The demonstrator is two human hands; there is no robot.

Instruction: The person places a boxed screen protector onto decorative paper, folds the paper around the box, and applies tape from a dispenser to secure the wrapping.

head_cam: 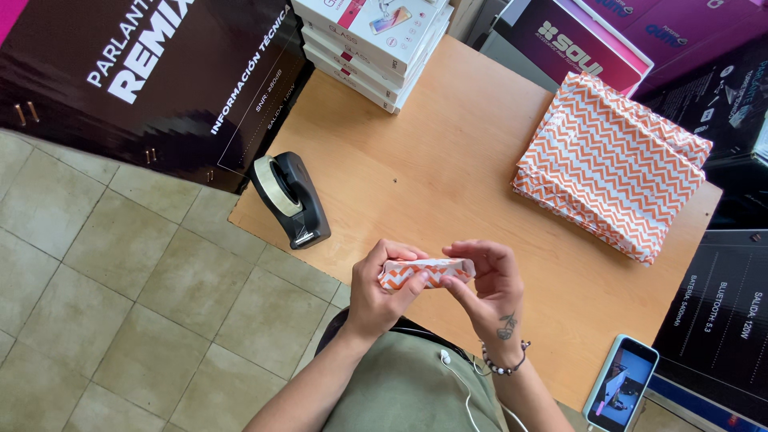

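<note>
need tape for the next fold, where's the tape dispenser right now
In the head view the black tape dispenser sits near the left edge of the wooden table, left of and above the hands, just right of the big dark box.

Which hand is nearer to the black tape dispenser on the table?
Left. The left hand is just right of the tape dispenser; the right hand lies farther away, beyond the wrapped box.

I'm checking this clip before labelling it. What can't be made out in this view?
- Small wrapped parcel, head view: contents covered by zigzag paper; ends covered by left hand and right hand.
- Phone: screen picture too small.
- Stack of white boxes: cut off by top edge.
</note>
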